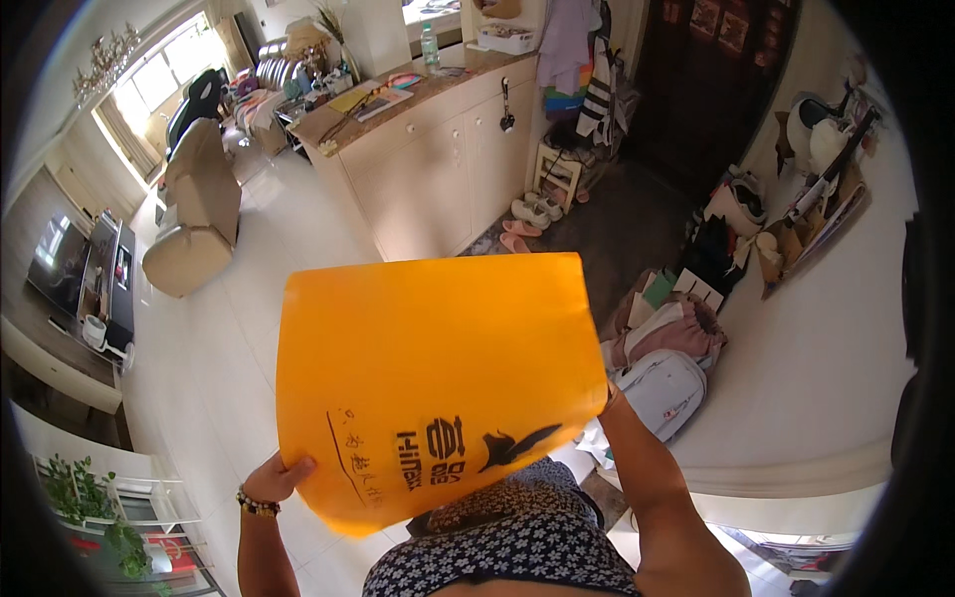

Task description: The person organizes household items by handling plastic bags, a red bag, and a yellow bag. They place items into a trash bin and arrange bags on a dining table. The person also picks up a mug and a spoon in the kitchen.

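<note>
Held up before my body is a large, flat orange package with black printing, a dark bird-shaped mark and a thin line near its lower edge. Whether it is a bag or a box I cannot tell. My left hand, a beaded bracelet on its wrist, grips the lower left edge with the thumb on the front and the other fingers hidden behind. At the right edge, my right hand holds the package too; most of it is out of sight behind the orange surface.
Ahead stands a cream cabinet with a cluttered stone top and a green bottle. Pink slippers and white shoes lie by its end. A pale backpack rests on my right, and a beige armchair stands farther left.
</note>
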A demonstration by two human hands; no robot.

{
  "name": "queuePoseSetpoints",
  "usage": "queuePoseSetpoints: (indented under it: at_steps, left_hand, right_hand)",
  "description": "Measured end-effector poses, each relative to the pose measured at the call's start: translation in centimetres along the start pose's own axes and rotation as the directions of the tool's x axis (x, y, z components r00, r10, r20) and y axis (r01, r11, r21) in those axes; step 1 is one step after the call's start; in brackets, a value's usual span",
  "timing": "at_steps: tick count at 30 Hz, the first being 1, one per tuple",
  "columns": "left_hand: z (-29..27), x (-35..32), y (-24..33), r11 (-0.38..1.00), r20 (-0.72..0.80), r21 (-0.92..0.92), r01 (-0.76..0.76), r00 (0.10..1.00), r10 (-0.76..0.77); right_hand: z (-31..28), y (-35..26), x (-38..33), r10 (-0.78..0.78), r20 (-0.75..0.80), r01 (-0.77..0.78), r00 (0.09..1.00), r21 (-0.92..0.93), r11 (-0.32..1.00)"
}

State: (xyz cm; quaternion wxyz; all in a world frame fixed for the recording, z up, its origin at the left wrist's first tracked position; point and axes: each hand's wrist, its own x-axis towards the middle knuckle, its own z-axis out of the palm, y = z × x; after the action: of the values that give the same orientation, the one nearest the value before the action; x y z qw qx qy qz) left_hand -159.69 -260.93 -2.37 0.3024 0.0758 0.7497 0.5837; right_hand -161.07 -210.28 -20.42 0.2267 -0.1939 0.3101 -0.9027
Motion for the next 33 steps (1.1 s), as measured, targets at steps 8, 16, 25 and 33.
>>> queuePoseSetpoints:
  at_steps: [8,16,25,33]
  left_hand:
    - [1.6,-1.7,-6.4,0.908,0.001,-0.392,0.149,0.987,-0.161]
    - [3.5,-6.5,-9.5,0.849,-0.159,-0.483,0.214,0.932,-0.326]
    - [7.2,-0.9,-0.7,0.943,-0.381,0.324,-0.07,0.903,0.198]
    - [9.1,5.9,0.8,0.469,-0.311,0.871,0.149,0.905,0.291]
  right_hand:
    - [7.3,3.1,-1.2,0.219,0.059,-0.198,0.974,0.692,0.694]
    - [15.5,-1.3,-8.5,0.589,-0.45,-0.236,0.671,0.624,0.745]
    - [14.1,-2.5,-7.3,0.209,-0.897,-0.448,0.39,0.014,0.894]
    - [17.6,-10.3,-5.3,-0.361,-0.58,-0.558,0.731,-0.811,0.175]
